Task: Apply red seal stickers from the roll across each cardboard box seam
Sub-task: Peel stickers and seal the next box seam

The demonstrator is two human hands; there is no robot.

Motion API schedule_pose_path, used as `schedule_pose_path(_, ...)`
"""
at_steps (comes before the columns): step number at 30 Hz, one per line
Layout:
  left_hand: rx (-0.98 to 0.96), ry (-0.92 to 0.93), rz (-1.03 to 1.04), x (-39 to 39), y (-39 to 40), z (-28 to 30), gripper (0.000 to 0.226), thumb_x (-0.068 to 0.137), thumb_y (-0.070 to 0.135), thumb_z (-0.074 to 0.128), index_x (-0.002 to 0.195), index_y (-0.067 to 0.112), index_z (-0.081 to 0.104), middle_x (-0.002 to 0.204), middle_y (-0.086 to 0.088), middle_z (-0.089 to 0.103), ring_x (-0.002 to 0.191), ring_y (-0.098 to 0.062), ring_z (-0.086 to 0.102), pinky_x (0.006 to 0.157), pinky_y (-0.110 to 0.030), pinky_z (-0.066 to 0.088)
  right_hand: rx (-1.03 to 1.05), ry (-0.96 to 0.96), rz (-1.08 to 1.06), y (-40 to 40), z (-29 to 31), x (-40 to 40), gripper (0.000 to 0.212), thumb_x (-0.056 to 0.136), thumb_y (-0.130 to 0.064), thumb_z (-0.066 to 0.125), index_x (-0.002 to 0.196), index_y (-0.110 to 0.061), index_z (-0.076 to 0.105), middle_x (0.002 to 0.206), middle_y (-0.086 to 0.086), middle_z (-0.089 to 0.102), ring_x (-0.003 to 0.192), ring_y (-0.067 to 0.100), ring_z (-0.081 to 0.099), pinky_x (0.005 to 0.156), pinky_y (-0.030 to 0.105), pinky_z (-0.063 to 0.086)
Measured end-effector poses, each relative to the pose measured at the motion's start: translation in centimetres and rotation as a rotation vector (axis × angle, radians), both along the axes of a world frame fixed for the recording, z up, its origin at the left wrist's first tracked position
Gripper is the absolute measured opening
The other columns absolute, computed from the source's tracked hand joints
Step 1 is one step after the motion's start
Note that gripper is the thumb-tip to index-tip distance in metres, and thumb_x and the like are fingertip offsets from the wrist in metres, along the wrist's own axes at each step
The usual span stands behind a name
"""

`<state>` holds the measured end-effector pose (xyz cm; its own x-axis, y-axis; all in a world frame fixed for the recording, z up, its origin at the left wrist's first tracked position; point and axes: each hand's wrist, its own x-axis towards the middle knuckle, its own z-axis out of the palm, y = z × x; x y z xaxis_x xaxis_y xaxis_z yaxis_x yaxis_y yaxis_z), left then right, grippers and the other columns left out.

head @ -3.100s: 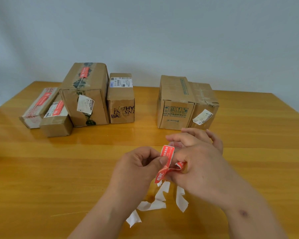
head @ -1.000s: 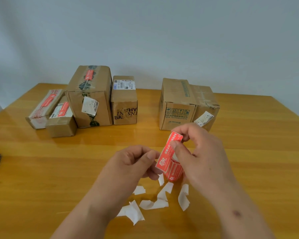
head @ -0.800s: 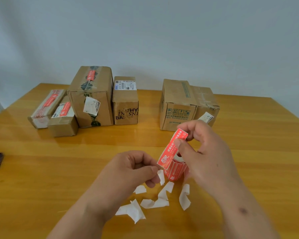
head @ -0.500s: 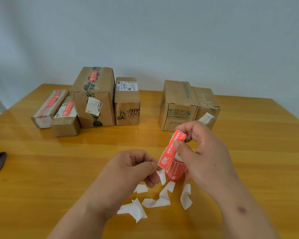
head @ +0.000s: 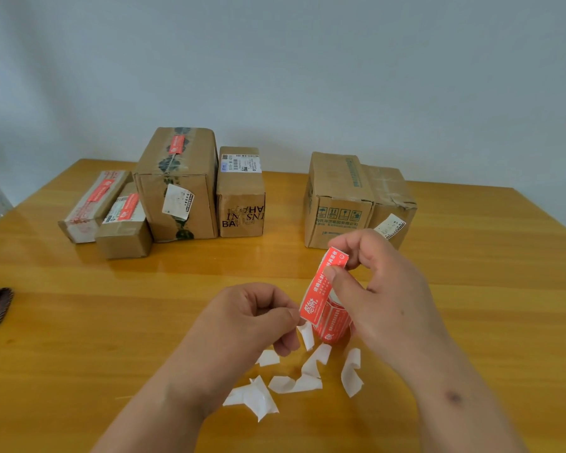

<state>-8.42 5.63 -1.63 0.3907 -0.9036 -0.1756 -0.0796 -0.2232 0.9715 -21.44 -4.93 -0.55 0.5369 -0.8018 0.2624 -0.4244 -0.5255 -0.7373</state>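
Above the table's (head: 471,289) near middle, the right hand (head: 383,295) pinches a red sticker (head: 324,286) peeling off the roll (head: 332,325). The left hand (head: 242,318) pinches the white backing strip (head: 307,335). Six boxes (head: 177,181) line the far edge.

Glossy wooden table (head: 471,289), matt cardboard boxes (head: 177,191), white paper scraps (head: 294,384)

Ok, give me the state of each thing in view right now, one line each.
Sticker: peeled mostly free, pinched by right hand.
Roll: upright on the table, under the right hand.
Left hand: pinching a backing strip.
Backing scraps: loose on the table.
Three left boxes: red-sealed.
Middle box: unsealed.
Two right boxes: unsealed.
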Motion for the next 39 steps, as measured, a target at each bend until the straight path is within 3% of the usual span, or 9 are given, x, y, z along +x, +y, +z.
schedule_pose_path(5, 0.009, 0.028, 0.005, 0.0, 0.0, -0.1, 0.02, 0.089, 0.013, 0.059, 0.073, 0.011, 0.07, 0.066, -0.007, 0.07, 0.062, -0.012, 0.062, 0.084, -0.033, 0.055, 0.005, 0.002, -0.006, 0.2, 0.0, 0.1, 0.017, 0.089, -0.036, 0.059, 0.089, -0.048, 0.046, 0.086, -0.023, 0.056, 0.103, 0.01, 0.053, 0.093, 0.045, 0.047)
schedule_pose_path(9, 0.015, 0.038, 0.016, 0.0, 0.1, -0.3, 0.02, 0.091, 0.014, 0.058, 0.076, 0.01, 0.07, 0.066, -0.007, 0.071, 0.062, -0.011, 0.062, 0.079, -0.027, 0.054, -0.199, 0.062, -0.048, 0.4, -0.5, 0.1, 0.043, 0.088, -0.028, 0.064, 0.108, -0.05, 0.034, 0.098, -0.032, 0.043, 0.102, -0.026, 0.033, 0.102, 0.032, 0.029)
schedule_pose_path(12, -0.003, 0.035, 0.07, 0.0, 0.0, -0.4, 0.019, 0.09, 0.015, 0.059, 0.076, 0.009, 0.071, 0.064, -0.006, 0.07, 0.061, -0.012, 0.062, 0.08, -0.03, 0.055, -0.391, 0.072, -0.048, 0.6, -0.6, 0.0, 0.032, 0.084, -0.028, 0.066, 0.105, -0.041, 0.046, 0.106, -0.023, 0.04, 0.102, -0.012, 0.035, 0.094, 0.027, 0.023)
schedule_pose_path(15, -0.029, -0.007, 0.13, 0.0, -0.1, -0.2, 0.019, 0.089, 0.015, 0.062, 0.073, 0.013, 0.072, 0.062, -0.005, 0.07, 0.06, -0.012, 0.062, 0.075, -0.031, 0.055, -0.391, 0.117, 0.069, 1.2, -0.5, 0.1, 0.003, 0.082, -0.037, 0.057, 0.082, -0.039, 0.054, 0.09, -0.023, 0.05, 0.095, -0.004, 0.045, 0.09, 0.025, 0.023)
schedule_pose_path(21, -0.051, -0.067, 0.129, -0.2, 0.0, 0.5, 0.019, 0.089, 0.014, 0.061, 0.073, 0.011, 0.071, 0.058, 0.0, 0.068, 0.048, 0.001, 0.055, 0.047, -0.007, 0.04, -0.286, 0.181, 0.157, 1.7, -0.9, 0.4, 0.016, 0.084, -0.037, 0.054, 0.073, -0.037, 0.065, 0.077, -0.017, 0.058, 0.094, -0.005, 0.045, 0.09, 0.031, 0.032)
schedule_pose_path(36, -0.05, -0.119, 0.085, 0.2, 0.2, 0.5, 0.018, 0.089, 0.015, 0.064, 0.074, 0.016, 0.073, 0.058, 0.005, 0.069, 0.05, 0.005, 0.056, 0.048, -0.005, 0.039, -0.249, 0.236, 0.148, 1.6, -0.8, 0.9, 0.017, 0.08, -0.037, 0.057, 0.07, -0.033, 0.07, 0.069, -0.016, 0.058, 0.08, 0.002, 0.056, 0.093, 0.034, 0.035)
schedule_pose_path(39, -0.049, -0.141, 0.075, 0.3, 0.2, 0.4, 0.018, 0.089, 0.015, 0.065, 0.073, 0.016, 0.073, 0.059, 0.006, 0.069, 0.05, 0.004, 0.057, 0.049, -0.006, 0.04, -0.275, 0.227, 0.129, 1.7, -0.9, 1.0, 0.016, 0.078, -0.035, 0.057, 0.068, -0.031, 0.07, 0.068, -0.015, 0.06, 0.087, 0.0, 0.05, 0.09, 0.033, 0.037)
